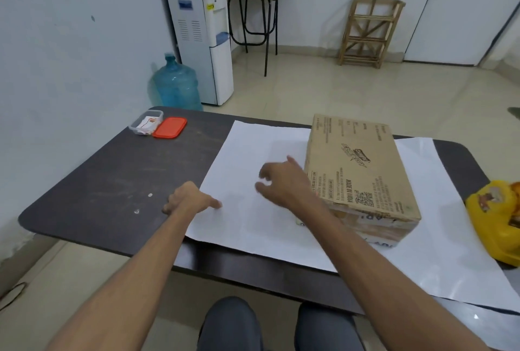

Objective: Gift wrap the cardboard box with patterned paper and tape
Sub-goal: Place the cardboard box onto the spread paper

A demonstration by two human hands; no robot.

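Note:
A printed cardboard box (363, 170) lies flat on a large sheet of paper (253, 153), white side up, spread over the dark table (112, 181). My left hand (188, 200) rests at the sheet's left edge, fingers curled, thumb pressing on the paper. My right hand (284, 181) hovers over the sheet just left of the box, fingers spread and holding nothing. The sheet hangs past the table's near right edge.
A clear plastic tub (145, 122) and its orange lid (170, 127) sit at the table's far left corner. A yellow packet (495, 218) lies at the right edge. Beyond stand a water dispenser (202, 32), a blue water jug (176, 84) and a wooden rack (368, 32).

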